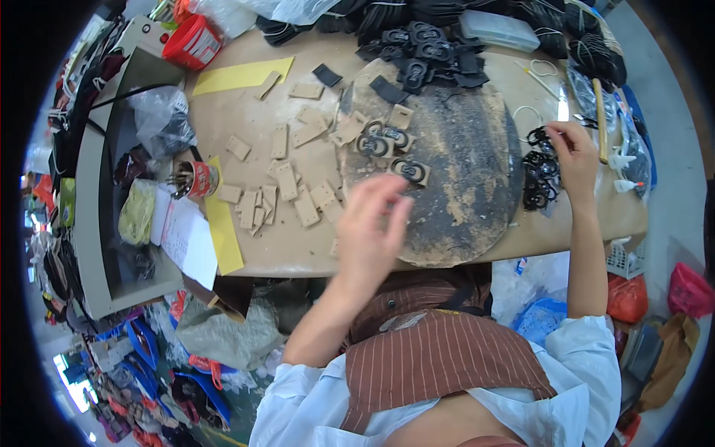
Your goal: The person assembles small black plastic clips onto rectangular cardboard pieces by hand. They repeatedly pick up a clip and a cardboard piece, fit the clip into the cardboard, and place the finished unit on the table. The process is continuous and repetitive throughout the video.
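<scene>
My left hand point(372, 220), smeared a little by motion, hovers over the left edge of a round, worn dark board point(465, 164). Its thumb and fingers are apart, with nothing visible between them. Just beyond its fingertips, a black oval fitting point(409, 170) lies on a beige tab; more such fittings point(382, 138) sit on tabs nearby. At the right, my right hand point(573, 153) pinches a black ring-shaped piece point(541, 137) at the top of a heap of similar black pieces point(541, 179). Its fingers partly hide that piece.
Loose beige tabs point(285, 181) are scattered left of the board. Black pieces with fittings point(428, 48) are piled at its far edge. A red tub point(192, 42), a tin of tools point(197, 179) and yellow strips point(242, 75) stand or lie leftward. A hammer handle point(599, 119) lies far right.
</scene>
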A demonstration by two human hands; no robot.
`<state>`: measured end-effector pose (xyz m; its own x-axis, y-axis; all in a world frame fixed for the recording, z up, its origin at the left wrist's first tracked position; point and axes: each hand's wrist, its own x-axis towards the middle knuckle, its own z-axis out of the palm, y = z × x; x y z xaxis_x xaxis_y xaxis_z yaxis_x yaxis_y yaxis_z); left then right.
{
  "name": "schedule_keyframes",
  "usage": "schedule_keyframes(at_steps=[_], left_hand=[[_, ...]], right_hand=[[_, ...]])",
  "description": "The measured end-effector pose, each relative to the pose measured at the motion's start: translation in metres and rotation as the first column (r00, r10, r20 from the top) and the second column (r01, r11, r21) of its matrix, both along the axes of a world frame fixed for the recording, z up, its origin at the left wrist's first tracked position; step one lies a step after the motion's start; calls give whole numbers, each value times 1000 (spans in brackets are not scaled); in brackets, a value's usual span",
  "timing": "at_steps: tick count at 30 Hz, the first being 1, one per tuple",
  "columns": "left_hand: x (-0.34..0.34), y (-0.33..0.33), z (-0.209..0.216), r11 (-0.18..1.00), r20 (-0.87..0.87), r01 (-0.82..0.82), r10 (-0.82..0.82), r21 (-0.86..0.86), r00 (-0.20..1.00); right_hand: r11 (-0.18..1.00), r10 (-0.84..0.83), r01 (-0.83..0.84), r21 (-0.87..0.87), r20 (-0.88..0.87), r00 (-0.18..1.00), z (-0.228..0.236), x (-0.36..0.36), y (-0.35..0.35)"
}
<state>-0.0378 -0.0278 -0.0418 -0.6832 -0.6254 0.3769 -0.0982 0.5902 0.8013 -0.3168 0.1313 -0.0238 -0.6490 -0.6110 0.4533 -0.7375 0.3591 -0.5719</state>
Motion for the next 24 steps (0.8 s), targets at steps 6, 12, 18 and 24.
schedule_keyframes(at_steps=[6, 12, 18, 24], left_hand=[[-14, 45, 4, 784, -201, 189, -84, 591, 976], [8, 28, 9, 240, -233, 294, -252, 925, 939], [38, 31, 21, 186, -186, 267, -365, 945, 912], [30, 43, 3, 298, -327, 301, 41, 906, 944]], right_hand=[[975, 150, -159, -158, -70, 986, 20, 80, -18], [757, 651, -636, -149, 250, 717, 47, 143, -33], [457, 890, -886, -79, 37, 455, 41, 145, -32], [696, 697, -697, -173, -71, 714, 7, 181, -26]])
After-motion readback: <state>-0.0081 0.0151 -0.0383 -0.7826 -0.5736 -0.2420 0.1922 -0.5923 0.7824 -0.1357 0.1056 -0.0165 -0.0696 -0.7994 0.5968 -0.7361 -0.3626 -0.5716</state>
